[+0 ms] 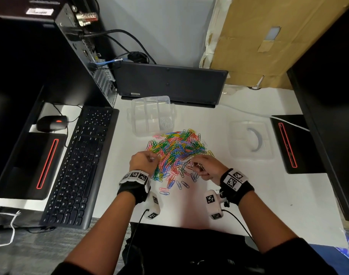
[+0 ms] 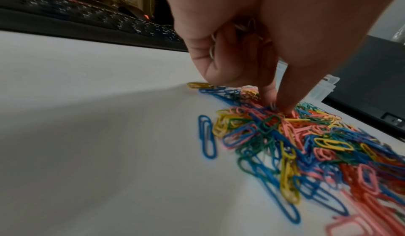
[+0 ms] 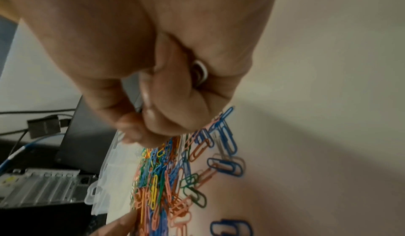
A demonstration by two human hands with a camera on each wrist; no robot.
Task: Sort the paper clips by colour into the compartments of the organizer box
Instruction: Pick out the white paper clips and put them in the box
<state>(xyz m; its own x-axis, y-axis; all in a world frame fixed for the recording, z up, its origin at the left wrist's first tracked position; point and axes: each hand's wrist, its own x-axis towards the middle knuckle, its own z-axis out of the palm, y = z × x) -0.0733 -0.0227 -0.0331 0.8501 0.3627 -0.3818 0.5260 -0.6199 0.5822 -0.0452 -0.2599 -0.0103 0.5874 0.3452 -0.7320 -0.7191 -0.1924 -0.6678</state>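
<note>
Silver clips (image 2: 212,50) tucked in the curl of the left hand (image 1: 143,161), thumb and forefinger reaching down and pinching into the near-left edge of the pile (image 1: 176,153). White clips (image 3: 200,72) clamped in the closed right hand (image 1: 206,167), set at the near-right edge of the same pile. Hands apart, the many-coloured heap of paper clips between them on the white desk (image 1: 268,195): blue, green, yellow, pink, orange all tangled, a few strays nearer the body. Just beyond the pile, a clear organizer box (image 1: 153,115), open, with some pale clips in its right-hand compartment. To the right, well apart, a clear lid (image 1: 250,139). Far left, a black keyboard (image 1: 78,165) and mouse (image 1: 51,123).
</note>
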